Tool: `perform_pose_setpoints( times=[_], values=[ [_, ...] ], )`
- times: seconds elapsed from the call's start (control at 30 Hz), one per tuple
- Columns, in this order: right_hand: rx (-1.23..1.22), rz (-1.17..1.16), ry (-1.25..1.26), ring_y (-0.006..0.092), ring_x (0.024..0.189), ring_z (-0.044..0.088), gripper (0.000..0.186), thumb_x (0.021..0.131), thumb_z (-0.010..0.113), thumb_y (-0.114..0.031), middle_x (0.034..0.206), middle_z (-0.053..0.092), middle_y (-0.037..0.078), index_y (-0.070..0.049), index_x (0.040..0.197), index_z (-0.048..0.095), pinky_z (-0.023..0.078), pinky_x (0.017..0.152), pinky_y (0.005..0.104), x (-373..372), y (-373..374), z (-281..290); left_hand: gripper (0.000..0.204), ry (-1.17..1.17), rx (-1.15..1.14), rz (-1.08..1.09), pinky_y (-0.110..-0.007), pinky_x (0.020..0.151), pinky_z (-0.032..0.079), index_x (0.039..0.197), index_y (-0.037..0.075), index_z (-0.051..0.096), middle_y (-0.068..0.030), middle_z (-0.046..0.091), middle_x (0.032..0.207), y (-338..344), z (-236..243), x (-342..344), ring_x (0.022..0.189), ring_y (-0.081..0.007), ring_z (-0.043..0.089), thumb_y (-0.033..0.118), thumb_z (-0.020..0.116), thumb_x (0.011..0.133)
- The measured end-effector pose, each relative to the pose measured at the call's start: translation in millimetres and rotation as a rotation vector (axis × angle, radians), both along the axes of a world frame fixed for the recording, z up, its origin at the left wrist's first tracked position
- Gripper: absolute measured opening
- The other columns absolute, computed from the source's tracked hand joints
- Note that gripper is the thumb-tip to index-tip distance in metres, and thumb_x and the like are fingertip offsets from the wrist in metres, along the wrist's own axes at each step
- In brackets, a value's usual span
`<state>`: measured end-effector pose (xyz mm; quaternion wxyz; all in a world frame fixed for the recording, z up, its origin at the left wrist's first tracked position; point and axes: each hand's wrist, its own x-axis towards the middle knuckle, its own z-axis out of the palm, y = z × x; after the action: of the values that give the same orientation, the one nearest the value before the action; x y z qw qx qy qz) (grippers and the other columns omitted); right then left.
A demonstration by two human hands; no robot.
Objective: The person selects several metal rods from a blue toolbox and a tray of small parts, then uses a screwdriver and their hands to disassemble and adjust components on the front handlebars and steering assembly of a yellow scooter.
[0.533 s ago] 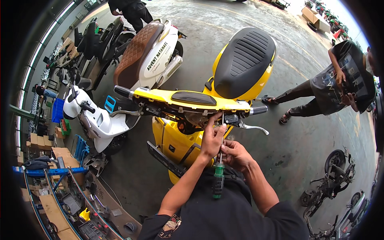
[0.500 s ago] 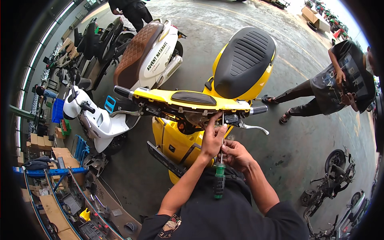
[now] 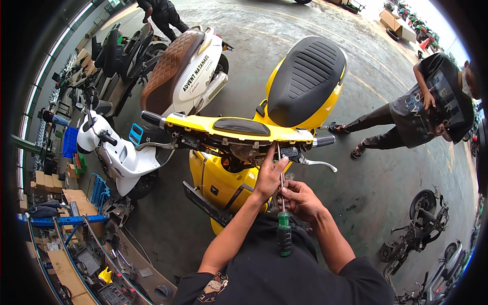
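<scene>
My left hand (image 3: 272, 178) reaches up under the yellow handlebar cover (image 3: 239, 129) of the scooter, fingertips at the screwdriver's tip end beside a black brake reservoir (image 3: 290, 152). My right hand (image 3: 300, 198) is lower, its fingers closed round the metal shaft of the screwdriver, whose green-and-black handle (image 3: 284, 234) points down toward my body. The silver brake lever (image 3: 320, 165) sticks out to the right. Below the cover is the yellow front body (image 3: 208, 183); behind it, the black ridged seat (image 3: 305, 76).
A brown-seated white scooter (image 3: 198, 86) and another white scooter (image 3: 122, 157) stand left, near blue shelving (image 3: 61, 220) with boxes. A person (image 3: 427, 101) stands at right, another (image 3: 162, 15) at top. A stripped motorcycle frame (image 3: 417, 229) lies lower right.
The whole scene has shifted slightly left in view. The person on the right has shifted posture, and the one at the top has moved. My hands keep almost the same grip.
</scene>
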<state>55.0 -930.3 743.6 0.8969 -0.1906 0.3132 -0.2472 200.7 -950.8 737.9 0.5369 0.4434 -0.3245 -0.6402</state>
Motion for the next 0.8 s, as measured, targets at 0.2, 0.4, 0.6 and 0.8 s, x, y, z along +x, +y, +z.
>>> perform_pose_setpoints(
  times=[0.2, 0.4, 0.6, 0.8],
  values=[
    [0.004, -0.017, 0.016, 0.0143, 0.073, 0.063, 0.014, 0.095, 0.062, -0.016, 0.083, 0.062, 0.004, -0.005, 0.102, 0.057, 0.055, 0.068, 0.0293, -6.2, 1.6, 4.6, 0.063, -0.083, -0.071, 0.034, -0.018, 0.045, 0.033, 0.154, 0.010, 0.023, 0.0059, 0.042, 0.067, -0.3, -6.5, -1.1, 0.050, 0.0000, 0.036, 0.018, 0.052, 0.099],
    [0.008, -0.097, 0.078, 0.0213, 0.068, 0.060, 0.015, 0.095, 0.055, -0.021, 0.073, 0.054, 0.006, -0.007, 0.097, 0.052, 0.054, 0.071, 0.0391, -26.4, 1.9, 14.9, 0.061, -0.067, -0.016, 0.019, -0.019, 0.045, 0.034, 0.153, 0.010, 0.024, 0.0054, 0.039, 0.062, 1.4, -7.6, -1.9, 0.049, -0.0011, 0.035, 0.021, 0.052, 0.100],
    [-0.271, -0.202, 0.165, 0.0069, 0.047, 0.034, 0.022, 0.101, 0.051, -0.024, 0.060, 0.037, -0.004, -0.004, 0.108, 0.057, 0.036, 0.049, 0.0239, -14.3, -25.1, 13.8, 0.059, 0.006, -0.050, 0.018, -0.019, 0.043, 0.032, 0.153, 0.011, 0.025, 0.0067, 0.041, 0.065, -6.3, -18.2, -3.3, 0.050, -0.0006, 0.035, 0.023, 0.049, 0.101],
    [-0.464, -0.235, 0.487, 0.0024, 0.052, 0.039, 0.062, 0.092, 0.054, -0.007, 0.068, 0.046, -0.007, -0.016, 0.151, 0.035, 0.031, 0.044, 0.0195, 40.5, -39.4, 15.2, 0.057, 0.043, -0.039, 0.094, -0.018, 0.047, 0.034, 0.152, 0.009, 0.029, 0.0036, 0.051, 0.075, -0.8, -27.8, 1.0, 0.054, -0.0018, 0.040, 0.013, 0.040, 0.096]
  ],
)
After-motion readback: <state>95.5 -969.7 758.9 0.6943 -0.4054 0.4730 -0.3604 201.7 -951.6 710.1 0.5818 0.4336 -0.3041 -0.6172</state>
